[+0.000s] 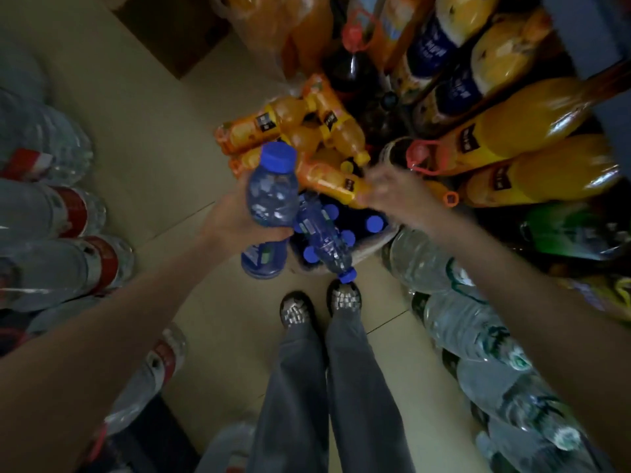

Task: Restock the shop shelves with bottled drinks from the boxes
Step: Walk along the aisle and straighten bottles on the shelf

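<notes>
Trouser legs (327, 387), grey, and a pair of checked shoes (319, 303): nearest the camera, standing on a pale tiled floor (143, 107).

Large clear water bottles, red labels (78, 213): stacked along the left edge of view. Large clear water bottles, green print (478, 339): stacked along the right edge, beside the right forearm.

Left hand (235, 216): fingers wrapped round a blue bottle (271, 196) with a blue cap, held upright above the near left corner of the box. The base of a second blue bottle (261, 259) shows below the hand; whether the same hand holds it cannot be told.

Box (372, 245): on the floor just ahead of the shoes, holding blue-capped bottles (374, 223) standing upright. One blue bottle lying across them (324, 233), cap toward the shoes.

Right hand (392, 189): blurred, fingers closed round the neck end of a small orange drink bottle (327, 180), which lies level over the far side of the box.

Small orange drink bottles (293, 124): a loose heap on their sides, just beyond the box, touching one another.

Large orange drink bottles (532, 148): on the right, caps pointing toward the hands, one with a pink carry handle (421, 157). Further large bottles with dark blue labels (440, 52) behind them.

Cardboard box (174, 29), brown: far left, on the floor.
</notes>
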Demonstrator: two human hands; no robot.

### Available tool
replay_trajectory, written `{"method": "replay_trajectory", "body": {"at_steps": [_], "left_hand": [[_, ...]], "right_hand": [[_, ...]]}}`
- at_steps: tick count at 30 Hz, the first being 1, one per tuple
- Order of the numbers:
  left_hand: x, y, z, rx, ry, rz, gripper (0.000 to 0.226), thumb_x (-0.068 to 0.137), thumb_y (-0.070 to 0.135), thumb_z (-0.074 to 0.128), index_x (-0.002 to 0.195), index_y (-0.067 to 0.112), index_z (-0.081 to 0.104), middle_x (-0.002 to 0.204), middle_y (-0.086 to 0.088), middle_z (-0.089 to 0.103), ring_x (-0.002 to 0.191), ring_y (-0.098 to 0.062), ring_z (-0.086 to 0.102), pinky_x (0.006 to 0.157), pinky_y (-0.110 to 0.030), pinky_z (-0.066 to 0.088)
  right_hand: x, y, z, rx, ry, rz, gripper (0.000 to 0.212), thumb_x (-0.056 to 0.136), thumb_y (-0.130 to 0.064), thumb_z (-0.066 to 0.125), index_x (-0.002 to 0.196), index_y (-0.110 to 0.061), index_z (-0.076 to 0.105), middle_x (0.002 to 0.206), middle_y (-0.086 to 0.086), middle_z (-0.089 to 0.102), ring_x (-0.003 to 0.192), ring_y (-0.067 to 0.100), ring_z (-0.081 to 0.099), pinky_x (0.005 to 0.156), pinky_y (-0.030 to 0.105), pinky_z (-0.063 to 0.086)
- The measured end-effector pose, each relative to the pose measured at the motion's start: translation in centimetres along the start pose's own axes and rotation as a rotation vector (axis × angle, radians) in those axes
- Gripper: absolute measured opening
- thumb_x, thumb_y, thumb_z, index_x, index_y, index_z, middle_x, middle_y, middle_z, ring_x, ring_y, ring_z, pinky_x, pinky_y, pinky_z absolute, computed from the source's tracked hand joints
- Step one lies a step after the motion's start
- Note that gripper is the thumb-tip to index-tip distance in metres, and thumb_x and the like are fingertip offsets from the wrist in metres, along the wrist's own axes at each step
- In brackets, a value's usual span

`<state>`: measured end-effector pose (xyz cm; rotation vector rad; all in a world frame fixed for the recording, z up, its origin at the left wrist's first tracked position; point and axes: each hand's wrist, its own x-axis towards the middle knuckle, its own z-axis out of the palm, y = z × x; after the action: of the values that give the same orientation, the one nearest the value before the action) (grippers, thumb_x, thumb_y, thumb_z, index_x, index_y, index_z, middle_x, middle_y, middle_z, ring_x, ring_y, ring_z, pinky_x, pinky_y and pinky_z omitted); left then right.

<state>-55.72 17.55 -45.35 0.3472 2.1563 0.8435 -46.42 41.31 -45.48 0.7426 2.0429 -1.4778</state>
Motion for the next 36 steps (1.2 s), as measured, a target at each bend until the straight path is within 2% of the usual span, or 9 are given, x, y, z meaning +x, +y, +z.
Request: {"method": "replay_trajectory", "body": {"at_steps": [2,6,9,13,19,22,25,31,36], "left_hand": [[-0.2,-2.3,-0.7,-0.008,0.021,-0.045,0.086,0.06,0.015,0.085,0.132,0.015,0.037,0.116,0.007,0.054,0.109,-0.017,0.055,0.094,-0.039,0.047],[0.4,-4.9,-0.1,-0.015,-0.008,-0.082,0.081,0.062,0.012,0.084,0.128,0.017,0.037,0.113,0.006,0.049,0.102,-0.014,0.051,0.093,-0.041,0.046],[1.0,-4.9,0.8,-0.062,-0.033,-0.063,0.085,0.051,0.035,0.083,0.122,0.022,0.04,0.119,0.003,0.053,0.107,-0.016,0.055,0.092,-0.04,0.047],[2.3,-5.0,2.1,-0.077,-0.071,-0.004,0.108,0.04,0.055,0.075,0.134,0.018,0.036,0.124,0.0,0.056,0.113,-0.022,0.056,0.093,-0.049,0.047],[2.8,-3.0,2.7,-0.042,-0.067,0.021,0.097,0.058,0.021,0.086,0.138,0.016,0.032,0.125,0.001,0.056,0.114,-0.018,0.054,0.096,-0.035,0.044],[2.4,-1.5,2.1,-0.016,-0.076,0.025,0.098,0.061,0.02,0.085,0.14,0.014,0.028,0.127,0.001,0.054,0.114,-0.015,0.051,0.09,-0.025,0.04],[1.0,1.2,0.4,0.012,-0.071,0.006,0.096,0.062,0.019,0.085,0.139,0.014,0.028,0.126,0.003,0.053,0.108,-0.01,0.049,0.083,-0.019,0.037],[-3.7,10.0,-6.0,0.083,-0.059,0.074,0.095,0.057,0.016,0.087,0.135,0.013,0.033,0.114,0.003,0.053,0.109,-0.018,0.054,0.091,-0.029,0.042],[-8.4,20.0,-10.9,0.14,-0.097,0.213,0.089,0.04,0.033,0.082,0.12,0.017,0.047,0.105,0.005,0.059,0.097,-0.012,0.058,0.085,-0.028,0.044]], "right_hand": [[1.0,6.3,4.2,-0.061,-0.075,0.194,0.068,0.075,-0.036,0.076,0.12,0.008,0.05,0.117,0.015,0.06,0.112,0.029,0.056,0.095,0.037,0.045],[0.7,12.6,11.2,-0.082,-0.088,0.422,0.085,0.075,-0.02,0.077,0.139,0.001,0.026,0.136,0.014,0.044,0.122,0.029,0.047,0.096,0.038,0.044],[1.9,13.8,13.8,-0.083,-0.067,0.403,0.083,0.077,-0.012,0.075,0.14,-0.001,0.022,0.138,0.015,0.043,0.123,0.031,0.046,0.096,0.038,0.042],[3.2,14.7,14.0,-0.173,-0.004,0.422,0.067,0.08,-0.009,0.07,0.132,-0.002,0.029,0.127,0.019,0.051,0.115,0.035,0.052,0.088,0.041,0.044],[1.6,14.2,10.3,-0.181,0.057,0.221,0.06,0.077,-0.014,0.074,0.123,0.001,0.038,0.119,0.019,0.057,0.109,0.031,0.056,0.076,0.026,0.039],[0.1,12.2,8.0,-0.251,0.069,0.13,0.055,0.078,-0.023,0.073,0.117,-0.005,0.038,0.112,0.015,0.059,0.101,0.034,0.059,0.075,0.035,0.042],[-1.1,7.9,5.8,-0.34,0.222,0.06,0.055,0.078,-0.031,0.071,0.115,-0.005,0.04,0.108,0.016,0.059,0.095,0.037,0.058,0.07,0.038,0.043],[-4.7,-6.5,-0.8,-0.857,0.182,-0.224,0.052,0.077,-0.044,0.064,0.112,-0.011,0.044,0.093,0.015,0.062,0.087,0.036,0.059,0.059,0.035,0.037],[-16.3,-15.1,-7.5,-0.908,0.188,-0.36,0.043,0.071,-0.042,0.068,0.089,-0.023,0.033,0.078,0.004,0.055,0.078,0.032,0.057,0.056,0.034,0.038]]}}
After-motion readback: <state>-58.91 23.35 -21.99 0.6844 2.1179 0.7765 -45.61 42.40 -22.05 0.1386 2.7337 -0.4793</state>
